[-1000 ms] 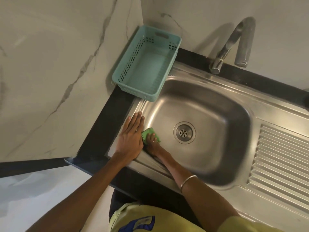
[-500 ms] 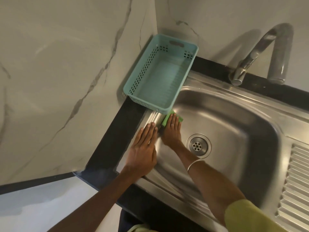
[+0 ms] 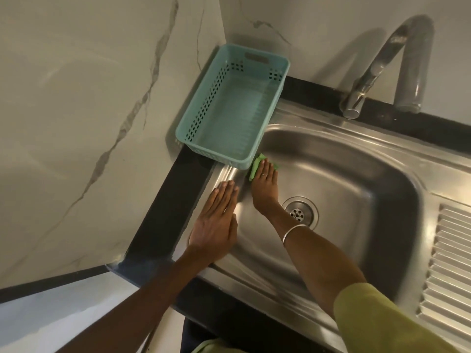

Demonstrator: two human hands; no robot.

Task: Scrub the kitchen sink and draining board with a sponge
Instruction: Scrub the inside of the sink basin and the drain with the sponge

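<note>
Pressing a green sponge (image 3: 255,166) against the inner wall at the far left corner of the steel sink (image 3: 356,174), the right hand (image 3: 265,189) lies with fingers straight and flat over it, just below the teal basket (image 3: 229,110) on the sink's far left rim. The left hand (image 3: 216,222) rests flat, fingers straight and together, holding nothing, on the sink's left rim. The ribbed draining board (image 3: 448,263) spans the right side.
</note>
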